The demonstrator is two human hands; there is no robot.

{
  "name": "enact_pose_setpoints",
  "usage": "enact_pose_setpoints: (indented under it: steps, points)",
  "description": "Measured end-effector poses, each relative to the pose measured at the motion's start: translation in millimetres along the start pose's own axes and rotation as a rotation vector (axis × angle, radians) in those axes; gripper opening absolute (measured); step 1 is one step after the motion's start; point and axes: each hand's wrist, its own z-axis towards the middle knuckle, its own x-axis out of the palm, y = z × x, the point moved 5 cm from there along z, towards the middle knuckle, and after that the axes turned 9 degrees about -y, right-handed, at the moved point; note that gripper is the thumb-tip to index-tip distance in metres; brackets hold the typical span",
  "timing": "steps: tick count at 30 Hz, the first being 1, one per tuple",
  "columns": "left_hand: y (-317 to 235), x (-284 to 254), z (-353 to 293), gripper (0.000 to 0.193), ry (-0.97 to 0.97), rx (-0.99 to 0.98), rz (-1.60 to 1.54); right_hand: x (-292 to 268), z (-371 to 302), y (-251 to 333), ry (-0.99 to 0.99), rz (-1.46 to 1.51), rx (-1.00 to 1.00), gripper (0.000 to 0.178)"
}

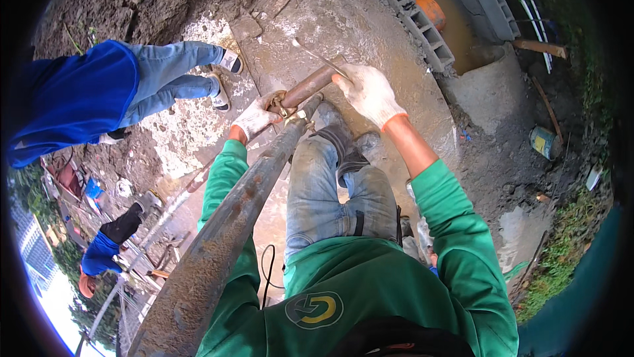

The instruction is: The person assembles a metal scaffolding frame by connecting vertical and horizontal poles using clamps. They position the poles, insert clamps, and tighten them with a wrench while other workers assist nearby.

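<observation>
A thick, rusty steel pole (241, 205) rises toward me from the muddy ground, passing left of my body. Across it lies a thinner brown steel pipe (310, 86), and a metal pipe clamp (285, 109) sits where the two meet. My left hand (256, 118), in a white glove, is closed around the pipe and clamp, its thumb and fingers by the clamp's bolts. The gloved right hand (367, 93) grips a thin metal rod (317, 56) over the pipe's far end. The rod's light tip points up and left; its gripped end is hidden in the glove.
A person in blue (72, 103) stands close on the left; another person (105, 248) bends farther back. Hollow concrete blocks (413, 17) border a pit of brown water with an orange round object (430, 12). A bucket (543, 142) lies at right.
</observation>
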Motion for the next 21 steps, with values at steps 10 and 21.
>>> enact_pose_setpoints:
  steps: [10,21]
  points:
    - [27,-6,-8,0.065,-0.25,-0.106,0.336,166,111,78,0.721,-0.075,-0.109,0.054]
    - [-8,19,-69,0.058,-0.943,-0.097,0.324,180,107,90,1.09,0.166,0.229,0.036]
